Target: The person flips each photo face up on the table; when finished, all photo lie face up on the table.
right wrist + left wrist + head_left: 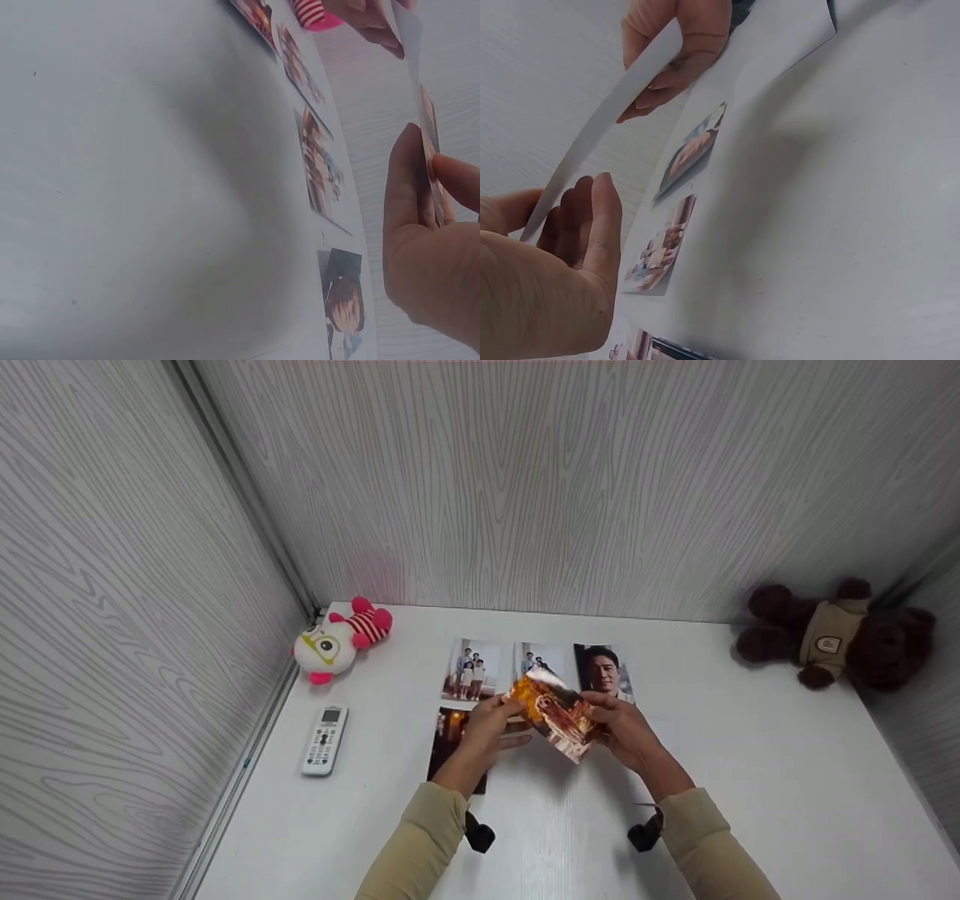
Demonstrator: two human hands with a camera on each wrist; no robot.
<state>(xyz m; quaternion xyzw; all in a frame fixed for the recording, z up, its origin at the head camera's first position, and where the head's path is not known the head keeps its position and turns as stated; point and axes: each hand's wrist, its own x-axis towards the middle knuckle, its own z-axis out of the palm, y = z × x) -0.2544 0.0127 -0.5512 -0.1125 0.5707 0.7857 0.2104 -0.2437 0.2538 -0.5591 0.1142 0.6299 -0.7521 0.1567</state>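
Observation:
Between both hands a glossy photo print (pixel 559 714) with orange and brown tones is held tilted above the table. My left hand (pixel 486 729) pinches its left end, while my right hand (pixel 627 732) pinches the right end. The left wrist view catches the print's white back (pixel 604 112), slightly bowed. Beyond it lie two family photos (pixel 471 673), (pixel 529 654) and a portrait photo (pixel 602 669) in a row; the held print partly covers the middle one. Under the left forearm lies a dark photo (pixel 444 741), partly hidden.
A white remote control (pixel 325 741) lies at the left. Behind it is a pink and white plush toy (pixel 341 641). At the far right a brown teddy bear (pixel 832 637) lies on its side. A white sheet (pixel 787 45) lies near the right arm.

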